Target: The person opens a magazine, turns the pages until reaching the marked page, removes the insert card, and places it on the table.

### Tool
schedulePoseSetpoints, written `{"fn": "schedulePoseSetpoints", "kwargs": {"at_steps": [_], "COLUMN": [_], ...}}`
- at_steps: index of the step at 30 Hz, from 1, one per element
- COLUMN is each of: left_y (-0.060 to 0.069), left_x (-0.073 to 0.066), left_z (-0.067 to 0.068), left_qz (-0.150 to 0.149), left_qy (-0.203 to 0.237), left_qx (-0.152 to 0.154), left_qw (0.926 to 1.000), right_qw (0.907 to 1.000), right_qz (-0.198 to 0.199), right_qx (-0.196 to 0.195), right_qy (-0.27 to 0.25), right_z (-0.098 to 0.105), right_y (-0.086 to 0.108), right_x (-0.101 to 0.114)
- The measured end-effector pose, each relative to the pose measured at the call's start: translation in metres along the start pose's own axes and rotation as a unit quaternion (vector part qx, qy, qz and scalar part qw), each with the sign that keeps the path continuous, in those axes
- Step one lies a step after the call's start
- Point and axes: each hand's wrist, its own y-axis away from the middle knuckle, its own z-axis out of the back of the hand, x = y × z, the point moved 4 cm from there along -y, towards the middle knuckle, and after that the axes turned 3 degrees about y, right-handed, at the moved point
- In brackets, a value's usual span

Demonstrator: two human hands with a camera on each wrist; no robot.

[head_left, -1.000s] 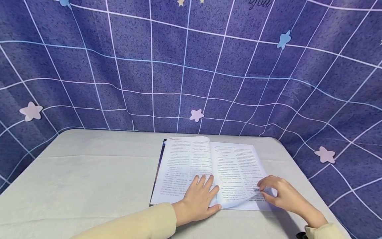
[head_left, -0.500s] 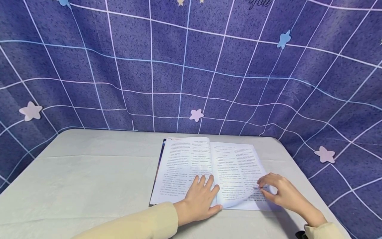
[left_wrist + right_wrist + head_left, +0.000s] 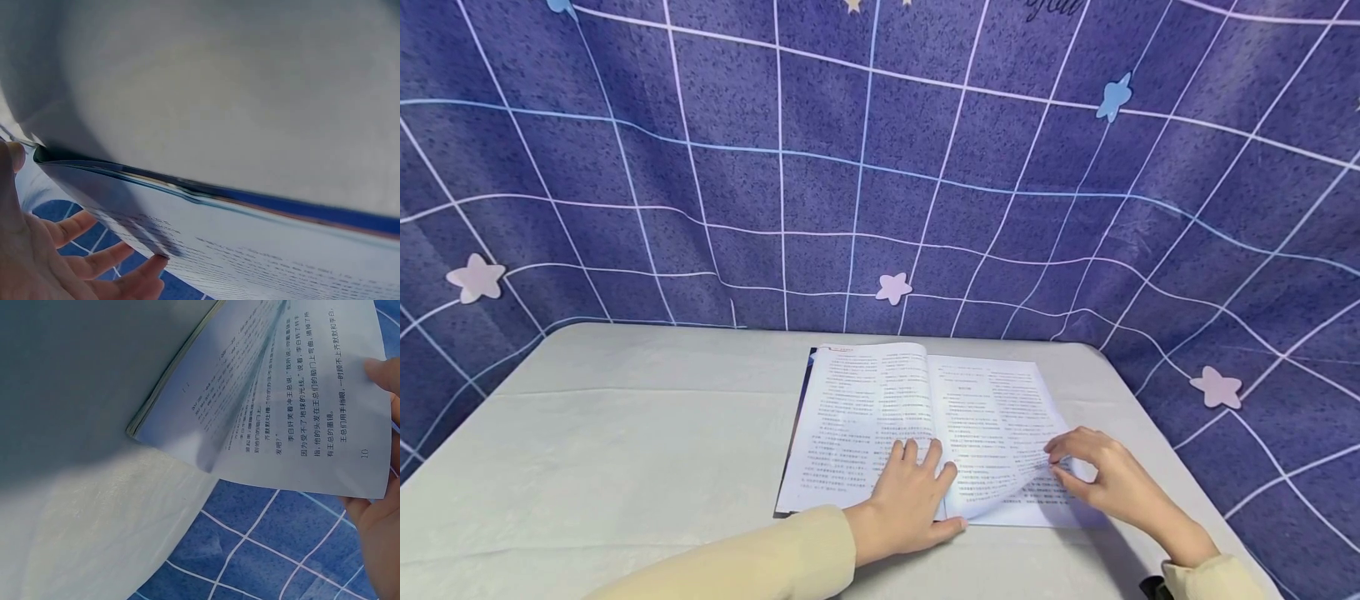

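An open book [image 3: 850,417] with dense printed text lies on the table. My left hand [image 3: 904,504], its fingers spread, rests on the book's lower part beside the middle fold. In the left wrist view, those fingers [image 3: 112,256] lie against the printed paper. At the right edge, my right hand [image 3: 1105,483] pinches a page [image 3: 337,437] between thumb and fingers. The page's lower corner is lifted and bends up off the sheet beneath, where more print shows. Part of the lower book is hidden under my left hand.
The table [image 3: 640,433] has a pale, lightly creased cover. Behind it and along the right side hangs a blue curtain [image 3: 820,192] with grid lines and stars. A dark band [image 3: 1156,587] sits at my right wrist.
My right hand has risen slightly and shifted a little left, lifting the page corner higher. My left hand has slid slightly to the right across the book.
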Motion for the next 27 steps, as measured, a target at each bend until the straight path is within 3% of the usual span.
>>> {"fn": "schedulePoseSetpoints", "kwargs": {"at_steps": [15,27], "left_y": [-0.0035,-0.0045], "left_x": [-0.0047,-0.0037], "left_z": [-0.0002,0.0003], "left_qz": [0.007,0.009], "left_qy": [-0.037,-0.028], "left_qx": [0.002,0.015], "left_qw": [0.9993,0.9994], "right_qw": [0.9998,0.9991], "right_qz": [-0.01,-0.039], "right_qx": [-0.007,0.0], "right_qy": [-0.017,-0.013], "right_z": [0.0026,0.0033], "right_y": [-0.0078,-0.0084], "right_x": [0.0025,0.0005]}}
